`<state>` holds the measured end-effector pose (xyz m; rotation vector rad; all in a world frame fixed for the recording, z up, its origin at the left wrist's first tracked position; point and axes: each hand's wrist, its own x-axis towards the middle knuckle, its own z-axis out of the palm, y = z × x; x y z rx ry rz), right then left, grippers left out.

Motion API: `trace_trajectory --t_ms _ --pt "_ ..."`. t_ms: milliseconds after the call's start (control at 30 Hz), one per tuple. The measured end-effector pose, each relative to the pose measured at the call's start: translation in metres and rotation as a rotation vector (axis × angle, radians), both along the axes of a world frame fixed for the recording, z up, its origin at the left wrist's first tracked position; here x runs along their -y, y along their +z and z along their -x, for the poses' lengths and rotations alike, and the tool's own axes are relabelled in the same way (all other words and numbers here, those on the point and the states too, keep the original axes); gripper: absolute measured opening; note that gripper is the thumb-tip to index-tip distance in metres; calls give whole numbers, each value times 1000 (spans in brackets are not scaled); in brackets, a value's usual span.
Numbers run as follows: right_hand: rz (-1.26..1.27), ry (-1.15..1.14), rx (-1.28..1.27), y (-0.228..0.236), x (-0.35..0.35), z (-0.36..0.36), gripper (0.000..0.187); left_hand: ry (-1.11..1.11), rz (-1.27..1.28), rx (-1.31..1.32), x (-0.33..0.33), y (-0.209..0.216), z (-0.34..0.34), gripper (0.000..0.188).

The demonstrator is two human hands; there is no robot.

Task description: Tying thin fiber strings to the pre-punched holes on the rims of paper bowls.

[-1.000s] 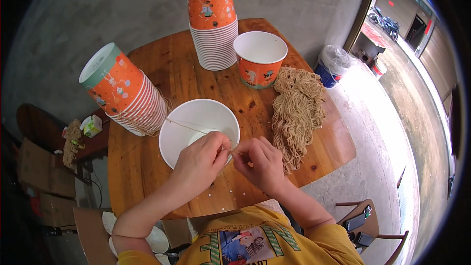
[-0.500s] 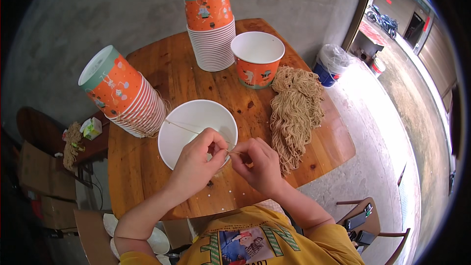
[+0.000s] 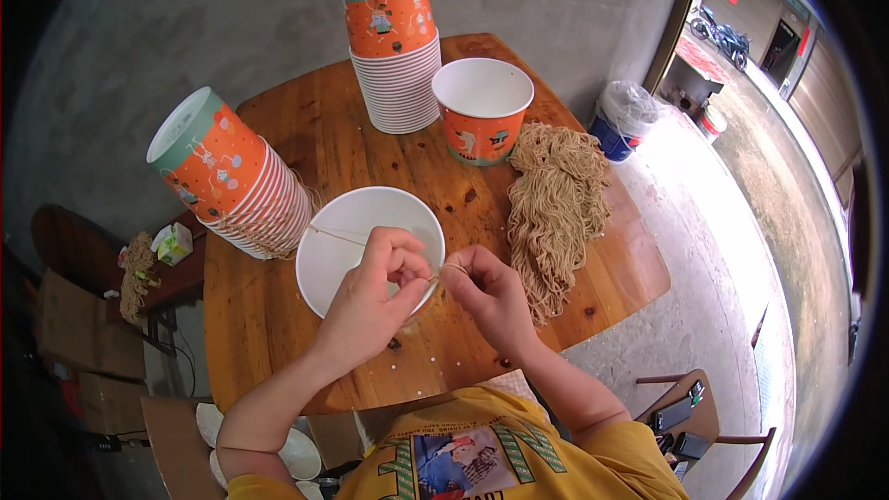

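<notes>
Street-level workroom, concrete wall (image 3: pixel 231 18), wooden table (image 3: pixel 361 162), cardboard boxes (image 3: pixel 93 333), motorcycle (image 3: pixel 720 39) outside

White tub (image 3: pixel 321 268) and string (image 3: pixel 338 236) — partly behind left hand (image 3: pixel 375 301), yellow shirt (image 3: pixel 458 454) cut off below

Both hands (image 3: pixel 370 301) (image 3: pixel 494 301) near each other, fingers (image 3: pixel 394 241) curled, forearms (image 3: pixel 287 384) (image 3: pixel 567 380) converging.
</notes>
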<state>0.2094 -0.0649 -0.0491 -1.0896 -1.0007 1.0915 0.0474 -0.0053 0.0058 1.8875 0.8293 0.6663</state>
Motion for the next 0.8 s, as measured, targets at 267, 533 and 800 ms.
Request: trace_trajectory --t_ms 267,533,800 --pt "-136 -113 380 -6 3 -5 13 -20 29 15 -4 -3 -1 34" --pt "-424 -211 583 -4 5 -9 20 -42 44 19 -5 -4 0 33" --pt "-453 -150 594 0 6 -10 14 -56 -6 19 4 3 -4 34"
